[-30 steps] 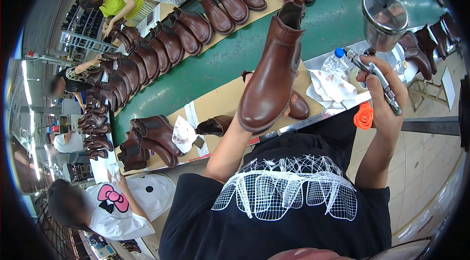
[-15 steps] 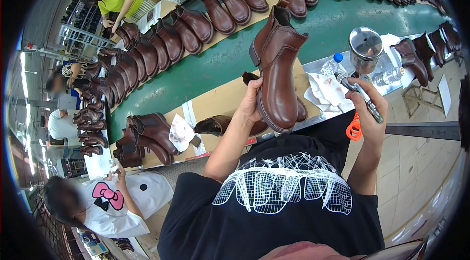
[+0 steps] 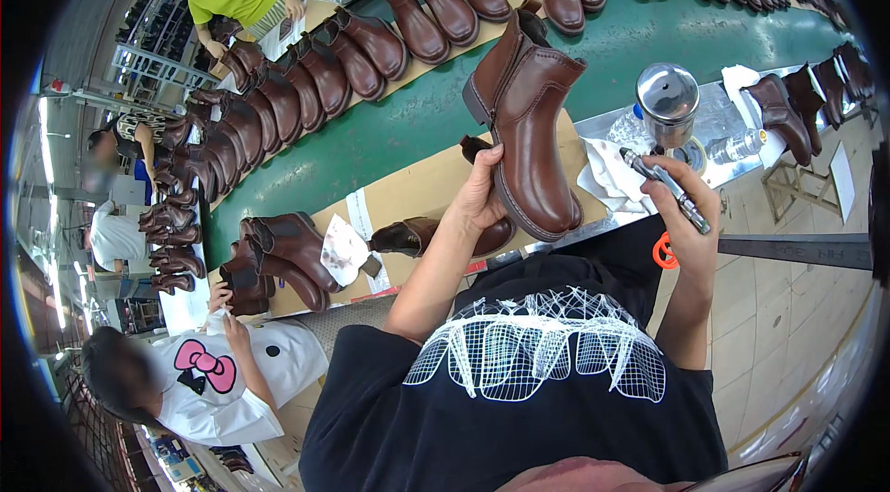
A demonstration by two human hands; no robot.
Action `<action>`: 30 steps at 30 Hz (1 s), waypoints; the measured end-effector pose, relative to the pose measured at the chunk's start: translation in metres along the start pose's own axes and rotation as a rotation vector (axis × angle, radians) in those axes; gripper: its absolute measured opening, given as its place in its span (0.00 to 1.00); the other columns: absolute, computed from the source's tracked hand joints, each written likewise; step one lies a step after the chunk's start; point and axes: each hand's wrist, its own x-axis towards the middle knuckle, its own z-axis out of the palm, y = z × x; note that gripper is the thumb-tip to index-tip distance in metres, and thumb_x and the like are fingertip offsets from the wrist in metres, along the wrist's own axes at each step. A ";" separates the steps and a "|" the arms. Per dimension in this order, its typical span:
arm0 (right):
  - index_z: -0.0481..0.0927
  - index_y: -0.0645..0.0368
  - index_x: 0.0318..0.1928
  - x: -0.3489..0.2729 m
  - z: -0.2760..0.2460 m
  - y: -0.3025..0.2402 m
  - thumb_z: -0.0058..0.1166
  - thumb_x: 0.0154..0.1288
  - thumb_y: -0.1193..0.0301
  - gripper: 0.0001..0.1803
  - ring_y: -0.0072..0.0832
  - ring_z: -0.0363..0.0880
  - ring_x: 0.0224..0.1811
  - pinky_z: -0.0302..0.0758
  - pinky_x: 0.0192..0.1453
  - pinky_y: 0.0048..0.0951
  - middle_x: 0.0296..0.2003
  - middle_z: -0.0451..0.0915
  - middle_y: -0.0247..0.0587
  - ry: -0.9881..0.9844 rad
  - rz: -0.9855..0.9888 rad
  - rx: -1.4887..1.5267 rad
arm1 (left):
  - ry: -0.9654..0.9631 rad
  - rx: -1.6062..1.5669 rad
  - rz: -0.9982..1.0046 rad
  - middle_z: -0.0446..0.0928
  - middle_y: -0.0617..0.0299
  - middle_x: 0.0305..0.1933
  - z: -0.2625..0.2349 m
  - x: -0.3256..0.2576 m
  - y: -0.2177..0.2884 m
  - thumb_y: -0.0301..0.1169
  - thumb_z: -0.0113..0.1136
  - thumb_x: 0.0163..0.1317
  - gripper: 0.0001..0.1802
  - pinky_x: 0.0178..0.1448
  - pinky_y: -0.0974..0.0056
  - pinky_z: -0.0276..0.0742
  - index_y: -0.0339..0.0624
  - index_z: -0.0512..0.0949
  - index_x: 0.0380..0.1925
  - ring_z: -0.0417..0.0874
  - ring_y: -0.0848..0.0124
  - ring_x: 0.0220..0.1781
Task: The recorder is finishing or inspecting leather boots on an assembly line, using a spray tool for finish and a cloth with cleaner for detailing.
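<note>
My left hand (image 3: 477, 191) grips a brown leather ankle boot (image 3: 542, 144) by its heel side, holding it up above the table with the shaft pointing away from me. My right hand (image 3: 684, 228) is wrapped round a metal spray gun (image 3: 690, 210), its nose angled towards the boot but apart from it. A shiny round metal cup (image 3: 667, 95) rises from the gun, and an orange coiled hose (image 3: 664, 252) hangs below the hand. Behind the held boot, another brown boot (image 3: 496, 237) lies on cardboard, partly hidden by my left forearm.
Rows of brown boots (image 3: 352, 65) line the green table (image 3: 389, 140). A stained white cloth (image 3: 612, 172) and clear plastic bottles (image 3: 737, 147) lie near my right hand. A metal bar (image 3: 797, 249) juts in from the right. A co-worker in white (image 3: 250, 381) handles boots at left.
My right hand has drawn the spray gun and its cup slightly left, towards the boot. The boot has tilted a little in my left hand. The co-worker in white now reaches to the boots.
</note>
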 end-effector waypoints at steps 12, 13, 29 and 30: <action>0.82 0.65 0.49 -0.002 -0.012 0.014 0.59 0.64 0.79 0.13 0.13 0.74 0.37 0.69 0.41 0.16 0.39 0.82 0.31 0.054 0.008 0.051 | 0.044 0.023 -0.061 0.79 0.51 0.58 0.003 0.005 -0.003 0.52 0.56 0.66 0.35 0.59 0.53 0.83 0.39 0.67 0.64 0.84 0.60 0.55; 0.82 0.65 0.49 -0.002 -0.015 0.020 0.59 0.64 0.79 0.13 0.13 0.74 0.37 0.69 0.41 0.16 0.39 0.82 0.31 0.087 0.003 0.044 | 0.049 0.048 -0.054 0.79 0.52 0.57 -0.003 0.005 -0.004 0.51 0.57 0.65 0.35 0.59 0.53 0.83 0.39 0.67 0.64 0.84 0.60 0.55; 0.84 0.62 0.52 -0.004 -0.063 0.177 0.63 0.67 0.70 0.16 0.18 0.76 0.46 0.71 0.53 0.22 0.45 0.82 0.33 0.494 0.125 -0.046 | -0.079 0.079 -0.200 0.71 0.56 0.66 -0.009 -0.001 -0.067 0.35 0.65 0.58 0.40 0.67 0.54 0.74 0.41 0.60 0.69 0.75 0.61 0.66; 0.84 0.62 0.52 -0.002 -0.064 0.186 0.64 0.66 0.70 0.16 0.18 0.77 0.47 0.71 0.53 0.22 0.45 0.82 0.34 0.507 0.122 -0.049 | -0.122 0.049 -0.229 0.71 0.56 0.66 -0.011 0.000 -0.071 0.35 0.64 0.59 0.38 0.68 0.54 0.73 0.41 0.61 0.69 0.75 0.62 0.66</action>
